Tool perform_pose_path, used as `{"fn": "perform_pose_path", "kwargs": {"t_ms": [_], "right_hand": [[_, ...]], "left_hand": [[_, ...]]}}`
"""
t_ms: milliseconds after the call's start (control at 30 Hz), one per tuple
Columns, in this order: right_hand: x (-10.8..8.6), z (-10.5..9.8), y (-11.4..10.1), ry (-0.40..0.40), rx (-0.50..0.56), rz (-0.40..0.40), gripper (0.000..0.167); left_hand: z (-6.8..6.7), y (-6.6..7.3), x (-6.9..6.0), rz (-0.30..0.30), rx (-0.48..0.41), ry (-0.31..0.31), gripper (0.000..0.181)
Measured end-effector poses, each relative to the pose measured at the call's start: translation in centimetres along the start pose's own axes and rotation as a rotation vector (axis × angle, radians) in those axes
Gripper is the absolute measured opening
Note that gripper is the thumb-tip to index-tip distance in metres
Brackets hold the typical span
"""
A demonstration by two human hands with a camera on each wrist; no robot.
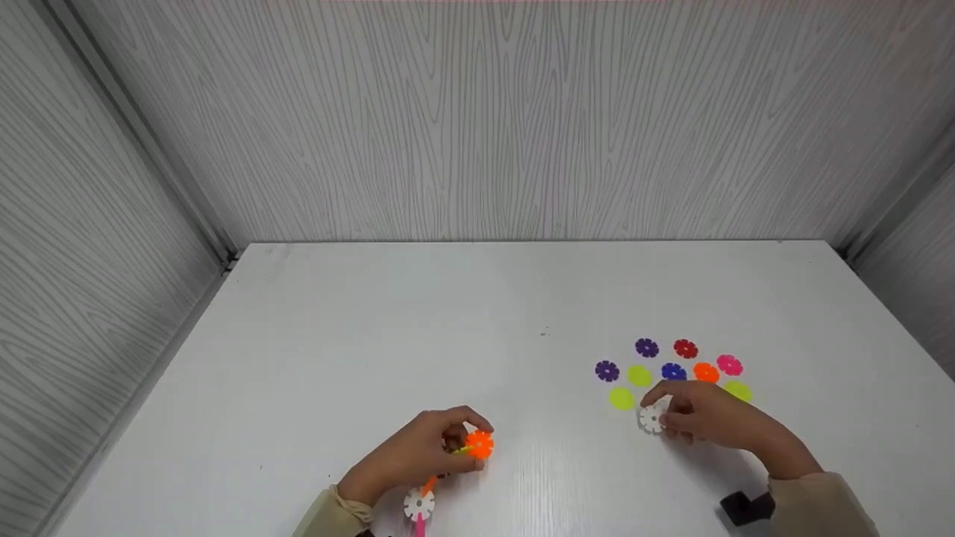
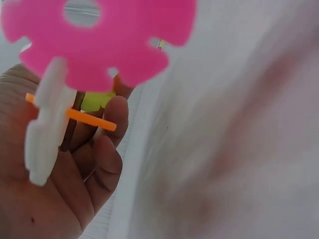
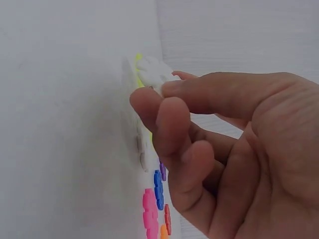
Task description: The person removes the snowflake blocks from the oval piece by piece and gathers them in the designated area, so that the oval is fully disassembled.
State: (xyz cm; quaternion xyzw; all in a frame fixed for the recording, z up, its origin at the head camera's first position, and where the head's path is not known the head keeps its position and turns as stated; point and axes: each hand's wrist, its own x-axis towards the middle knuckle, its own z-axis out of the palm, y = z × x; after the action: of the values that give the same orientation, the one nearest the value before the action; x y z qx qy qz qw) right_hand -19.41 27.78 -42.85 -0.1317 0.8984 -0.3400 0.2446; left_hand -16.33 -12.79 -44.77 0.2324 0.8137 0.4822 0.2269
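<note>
My left hand (image 1: 425, 447) grips a chain of interlocking slotted discs low in the middle of the head view. An orange disc (image 1: 480, 445) sits at the thumb and index fingertips, joined to a yellow disc (image 2: 97, 101) partly hidden by the fingers. Further down the chain come another orange disc (image 2: 92, 119), seen edge-on, a white disc (image 1: 419, 505) and a pink disc (image 2: 129, 45) close to the left wrist camera. At the right, my right hand (image 1: 712, 418) pinches a loose white disc (image 1: 650, 420) between thumb and index finger, just above or at the table surface.
Loose discs lie flat beyond the right hand: purple (image 1: 647, 347), red (image 1: 686, 348), pink (image 1: 730, 365), orange (image 1: 706, 372), blue (image 1: 674, 371) and yellow (image 1: 621, 398) among them. Wood-grain panels (image 1: 522, 119) enclose the white table (image 1: 373, 321) at the back and sides.
</note>
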Motion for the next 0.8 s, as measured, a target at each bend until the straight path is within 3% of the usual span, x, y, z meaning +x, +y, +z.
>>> {"fn": "perform_pose_path", "kwargs": {"t_ms": [267, 567, 800], "right_hand": [[0.29, 0.28, 0.14, -0.018, -0.008, 0.020, 0.025], [0.47, 0.81, 0.13, 0.003, -0.034, 0.042, 0.026], [0.24, 0.72, -0.44, 0.063, -0.067, -0.028, 0.026]], "left_hand": [[0.15, 0.12, 0.09, -0.018, -0.029, -0.083, 0.030], [0.13, 0.28, -0.01, -0.024, -0.009, -0.036, 0.033], [0.30, 0.20, 0.18, -0.041, -0.070, -0.017, 0.031]]}}
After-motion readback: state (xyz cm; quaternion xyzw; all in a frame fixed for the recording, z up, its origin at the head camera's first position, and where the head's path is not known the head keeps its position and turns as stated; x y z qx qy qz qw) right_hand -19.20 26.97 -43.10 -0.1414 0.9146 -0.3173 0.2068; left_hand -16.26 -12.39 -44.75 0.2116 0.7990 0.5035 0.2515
